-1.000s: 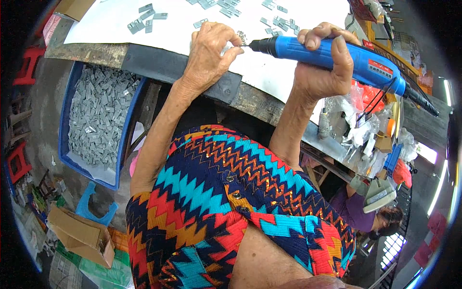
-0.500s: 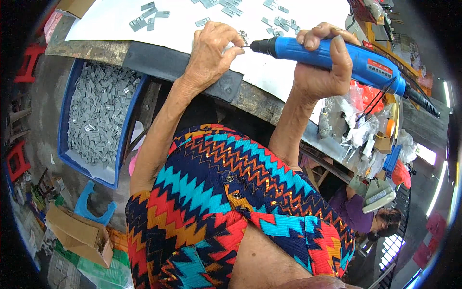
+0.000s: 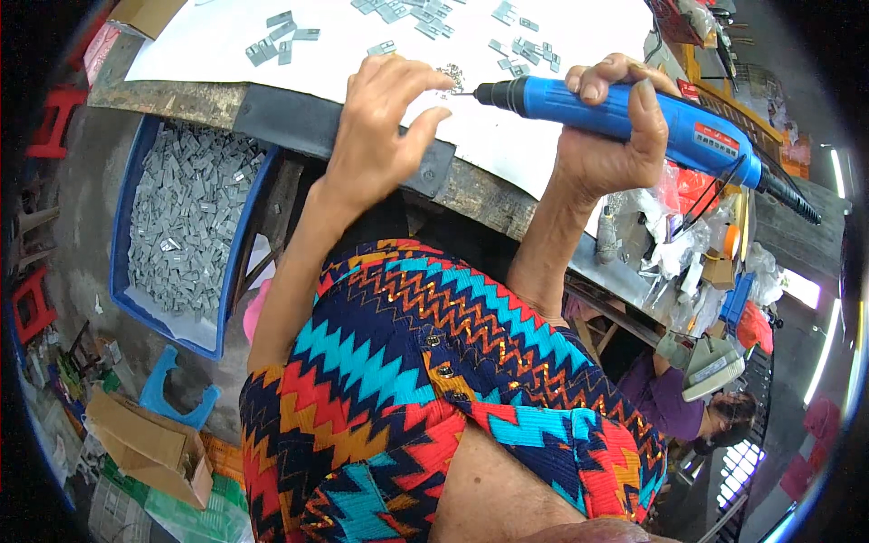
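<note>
My right hand [image 3: 615, 118] is wrapped round a blue electric screwdriver [image 3: 579, 101], its thin bit pointing left over the white work surface [image 3: 507, 145]. Close to the bit's tip, my left hand [image 3: 380, 131] hovers with thumb and forefinger spread apart, and no part shows between them. Just beyond the tip lies a small heap of dark screws [image 3: 452, 76]. One flat grey piece [image 3: 383, 48] rests past my left fingertips. More grey pieces [image 3: 285, 36] lie in loose groups at the far left, far middle and far right of the surface.
Left of the bench, a blue bin [image 3: 222, 299] holds many grey pieces. A dark strip [image 3: 290, 118] runs along the bench's front edge. Plastic bags [image 3: 674, 262] crowd the right side. A cardboard box [image 3: 149, 439] and blue stool [image 3: 167, 389] stand lower left. Another person [image 3: 674, 398] is lower right.
My left thumb and forefinger, pinched together at the screwdriver's tip before, have parted. The left hand has drawn back slightly left of the bit. My right hand still grips the screwdriver.
</note>
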The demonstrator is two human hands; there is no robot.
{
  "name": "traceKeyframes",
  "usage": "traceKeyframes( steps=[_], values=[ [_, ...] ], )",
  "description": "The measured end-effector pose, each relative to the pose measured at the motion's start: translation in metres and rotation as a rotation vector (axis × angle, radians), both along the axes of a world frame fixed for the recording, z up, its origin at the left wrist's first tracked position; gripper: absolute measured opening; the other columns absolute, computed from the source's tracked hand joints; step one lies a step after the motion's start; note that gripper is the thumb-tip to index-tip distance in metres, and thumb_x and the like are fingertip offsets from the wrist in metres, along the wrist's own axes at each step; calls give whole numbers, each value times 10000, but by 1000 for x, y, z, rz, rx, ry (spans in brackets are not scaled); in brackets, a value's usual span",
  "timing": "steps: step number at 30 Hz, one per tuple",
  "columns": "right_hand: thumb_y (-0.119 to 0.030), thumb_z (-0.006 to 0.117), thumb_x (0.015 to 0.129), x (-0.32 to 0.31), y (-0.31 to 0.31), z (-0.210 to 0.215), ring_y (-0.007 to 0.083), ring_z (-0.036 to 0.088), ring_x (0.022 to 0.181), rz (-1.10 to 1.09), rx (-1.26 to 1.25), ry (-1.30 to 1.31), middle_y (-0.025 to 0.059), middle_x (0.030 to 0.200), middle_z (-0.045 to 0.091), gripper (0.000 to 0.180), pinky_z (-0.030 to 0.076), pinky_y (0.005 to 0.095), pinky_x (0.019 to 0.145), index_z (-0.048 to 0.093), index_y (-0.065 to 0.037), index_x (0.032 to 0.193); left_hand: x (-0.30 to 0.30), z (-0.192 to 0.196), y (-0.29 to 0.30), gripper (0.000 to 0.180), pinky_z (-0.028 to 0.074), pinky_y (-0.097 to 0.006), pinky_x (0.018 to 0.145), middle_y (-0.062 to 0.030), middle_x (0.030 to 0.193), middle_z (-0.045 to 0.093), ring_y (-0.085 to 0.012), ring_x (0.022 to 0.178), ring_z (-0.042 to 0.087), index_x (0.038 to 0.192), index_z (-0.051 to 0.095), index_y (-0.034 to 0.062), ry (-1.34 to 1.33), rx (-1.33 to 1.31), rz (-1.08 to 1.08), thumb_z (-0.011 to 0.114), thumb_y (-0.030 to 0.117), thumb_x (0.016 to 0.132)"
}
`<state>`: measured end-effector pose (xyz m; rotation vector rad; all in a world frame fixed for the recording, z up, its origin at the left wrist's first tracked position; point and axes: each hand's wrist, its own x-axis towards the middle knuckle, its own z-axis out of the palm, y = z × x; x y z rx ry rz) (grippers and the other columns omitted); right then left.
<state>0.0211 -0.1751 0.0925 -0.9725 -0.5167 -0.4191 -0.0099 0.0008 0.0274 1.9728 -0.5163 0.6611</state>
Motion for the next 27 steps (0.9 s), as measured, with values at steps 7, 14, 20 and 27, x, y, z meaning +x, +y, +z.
traceKeyframes(
  steps=[7,14,20,27],
  values=[
    [-106,517,776,3,-8,4,205,529,619,3,0,-11,180,816,582,200,409,383,637,583,-22,945,-88,113,27,237,468,-354,613,-110,809,609,-228,707,584,774,572,47,-149,-702,-858,539,282,779],
    [-100,518,775,-1,2,5,201,529,618,7,1,21,175,811,579,210,405,368,634,570,-22,963,-114,160,-62,111,556,-285,622,-74,833,654,-219,700,657,703,621,52,-507,-1468,314,656,123,781],
    [-98,527,764,-4,4,5,207,532,612,-34,2,34,176,790,569,213,423,372,617,554,-4,953,-119,135,30,177,554,-259,560,-65,710,606,-199,614,634,606,558,47,-54,-1015,-769,676,71,735],
    [-92,502,759,-3,18,10,203,528,604,-33,-18,40,178,782,559,227,428,370,612,546,6,959,-141,176,2,197,542,-239,508,-49,603,563,-186,598,627,582,540,34,248,-1513,-117,681,42,719]
  ],
)
